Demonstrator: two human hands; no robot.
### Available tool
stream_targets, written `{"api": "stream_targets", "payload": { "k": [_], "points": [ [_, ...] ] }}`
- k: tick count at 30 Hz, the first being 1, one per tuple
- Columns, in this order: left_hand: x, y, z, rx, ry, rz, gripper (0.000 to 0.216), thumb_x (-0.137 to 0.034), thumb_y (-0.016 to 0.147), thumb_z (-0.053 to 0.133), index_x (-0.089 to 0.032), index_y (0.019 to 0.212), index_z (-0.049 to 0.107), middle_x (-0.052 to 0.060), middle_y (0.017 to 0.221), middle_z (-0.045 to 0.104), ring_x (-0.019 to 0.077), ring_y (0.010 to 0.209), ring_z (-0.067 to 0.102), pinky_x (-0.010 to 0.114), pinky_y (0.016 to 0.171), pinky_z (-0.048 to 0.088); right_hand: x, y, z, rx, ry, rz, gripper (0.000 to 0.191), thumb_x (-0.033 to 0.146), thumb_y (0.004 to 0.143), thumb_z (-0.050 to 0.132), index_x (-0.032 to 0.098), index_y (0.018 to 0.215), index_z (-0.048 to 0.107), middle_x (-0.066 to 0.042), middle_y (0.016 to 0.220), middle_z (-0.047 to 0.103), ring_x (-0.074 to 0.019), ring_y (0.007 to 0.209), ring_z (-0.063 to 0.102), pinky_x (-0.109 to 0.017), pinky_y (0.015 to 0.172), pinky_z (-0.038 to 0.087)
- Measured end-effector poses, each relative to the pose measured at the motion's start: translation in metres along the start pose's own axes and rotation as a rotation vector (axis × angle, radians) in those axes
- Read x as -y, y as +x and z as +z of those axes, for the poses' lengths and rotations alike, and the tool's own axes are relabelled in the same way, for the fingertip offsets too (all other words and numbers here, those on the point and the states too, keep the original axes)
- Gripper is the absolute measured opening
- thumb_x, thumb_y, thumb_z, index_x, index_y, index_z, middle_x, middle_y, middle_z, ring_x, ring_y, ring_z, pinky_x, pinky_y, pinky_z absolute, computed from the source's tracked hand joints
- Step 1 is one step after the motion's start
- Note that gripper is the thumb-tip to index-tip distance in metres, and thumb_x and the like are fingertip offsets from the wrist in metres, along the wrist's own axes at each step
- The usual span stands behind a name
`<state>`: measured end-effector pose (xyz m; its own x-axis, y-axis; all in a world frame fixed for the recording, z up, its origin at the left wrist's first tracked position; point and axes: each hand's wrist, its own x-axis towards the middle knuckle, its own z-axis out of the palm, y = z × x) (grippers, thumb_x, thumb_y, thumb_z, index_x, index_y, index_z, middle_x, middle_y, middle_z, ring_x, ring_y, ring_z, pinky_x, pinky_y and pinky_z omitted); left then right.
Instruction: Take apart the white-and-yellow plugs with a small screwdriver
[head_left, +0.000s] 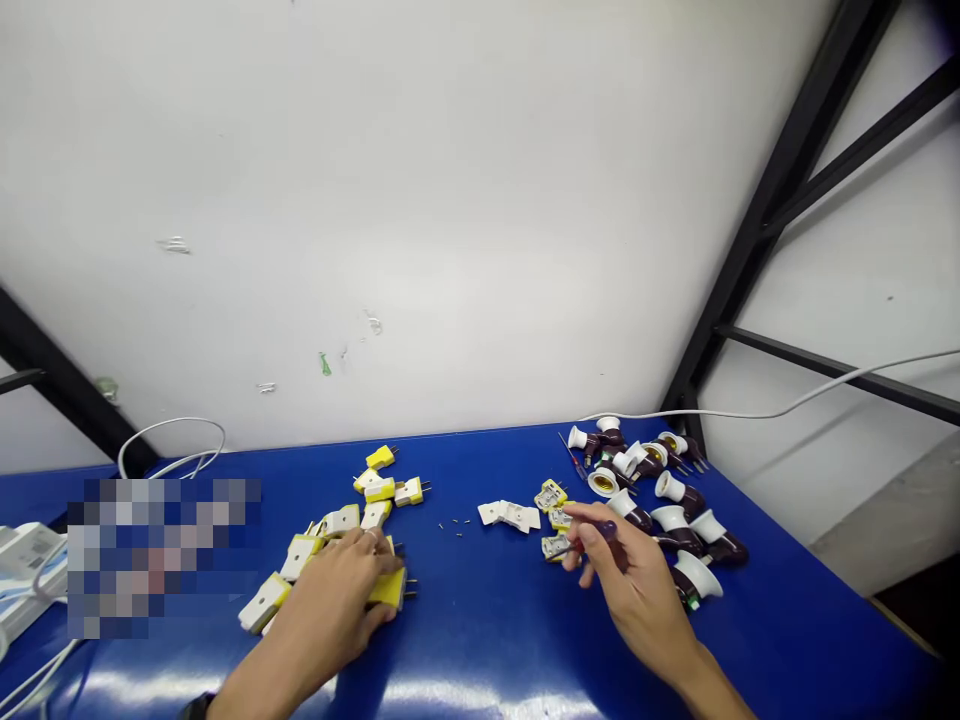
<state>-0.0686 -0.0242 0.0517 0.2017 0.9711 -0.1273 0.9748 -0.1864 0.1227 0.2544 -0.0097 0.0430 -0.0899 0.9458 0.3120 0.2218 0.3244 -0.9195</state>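
My left hand lies over a pile of yellow-and-white plugs on the blue table, its fingers closed round one yellow plug. My right hand hovers near several opened plug halves, fingers curled round a small screwdriver with a dark handle. White plug covers lie just left of those halves. A few tiny screws sit between the two groups.
A cluster of dark brown and white lamp sockets fills the table's right side. White cables run along the wall. A white box stands at the left edge. Black metal frame bars rise at the right.
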Motion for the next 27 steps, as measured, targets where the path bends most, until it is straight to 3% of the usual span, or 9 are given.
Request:
{"api": "stream_targets", "payload": {
  "k": [6, 11, 15, 21, 24, 27],
  "points": [
    [-0.019, 0.006, -0.004, -0.030, -0.056, 0.091, 0.030, -0.027, 0.076, 0.076, -0.027, 0.106, 0.073, 0.008, 0.111, 0.068, 0.0327, 0.104, 0.063, 0.043, 0.089, 0.048, 0.002, -0.001, 0.005, 0.054, 0.073, 0.022, 0.033, 0.047, 0.102, 0.051, 0.020, 0.112, 0.067, -0.005, 0.087, 0.065, -0.0188, 0.072, 0.069, -0.027, 0.056, 0.057],
    [-0.048, 0.004, 0.006, -0.161, -0.455, 0.195, 0.030, -0.025, 0.081, 0.067, -0.027, 0.111, 0.061, 0.004, 0.108, 0.068, 0.0234, 0.095, 0.064, 0.033, 0.085, 0.051, 0.003, -0.001, 0.005, 0.039, 0.117, 0.019, 0.035, 0.049, 0.102, 0.051, 0.019, 0.110, 0.067, -0.005, 0.087, 0.064, -0.0187, 0.071, 0.068, -0.028, 0.056, 0.057],
    [-0.070, 0.011, 0.027, -0.160, -0.723, 0.257, 0.032, -0.020, 0.078, 0.067, -0.025, 0.108, 0.055, 0.003, 0.109, 0.067, 0.0201, 0.097, 0.062, 0.028, 0.083, 0.052, 0.004, -0.003, 0.006, 0.031, 0.141, 0.018, 0.034, 0.048, 0.102, 0.051, 0.019, 0.109, 0.067, -0.005, 0.086, 0.064, -0.0178, 0.070, 0.068, -0.027, 0.055, 0.056],
    [-0.081, 0.021, 0.051, -0.142, -0.540, 0.165, 0.038, -0.024, 0.070, 0.083, -0.023, 0.089, 0.050, -0.001, 0.088, 0.064, 0.0178, 0.074, 0.058, 0.028, 0.069, 0.045, 0.003, -0.006, 0.006, 0.077, 0.127, 0.034, 0.035, 0.048, 0.103, 0.050, 0.018, 0.110, 0.065, -0.005, 0.086, 0.064, -0.0170, 0.070, 0.068, -0.026, 0.056, 0.055],
    [-0.081, 0.015, 0.052, -0.081, -0.484, 0.171, 0.056, -0.038, 0.057, 0.094, -0.023, 0.093, 0.053, 0.000, 0.095, 0.064, 0.0213, 0.082, 0.061, 0.030, 0.072, 0.046, 0.002, -0.006, 0.009, 0.108, 0.104, 0.059, 0.036, 0.048, 0.103, 0.049, 0.017, 0.111, 0.065, -0.005, 0.086, 0.065, -0.0173, 0.071, 0.069, -0.026, 0.057, 0.056],
    [-0.077, 0.007, 0.041, -0.023, -0.513, 0.288, 0.067, -0.043, 0.054, 0.096, -0.024, 0.106, 0.058, 0.004, 0.114, 0.063, 0.0257, 0.100, 0.062, 0.032, 0.087, 0.049, 0.002, -0.006, 0.015, 0.158, 0.066, 0.073, 0.036, 0.048, 0.103, 0.049, 0.017, 0.112, 0.065, -0.005, 0.086, 0.067, -0.0177, 0.071, 0.070, -0.027, 0.058, 0.056]
  ]
}}
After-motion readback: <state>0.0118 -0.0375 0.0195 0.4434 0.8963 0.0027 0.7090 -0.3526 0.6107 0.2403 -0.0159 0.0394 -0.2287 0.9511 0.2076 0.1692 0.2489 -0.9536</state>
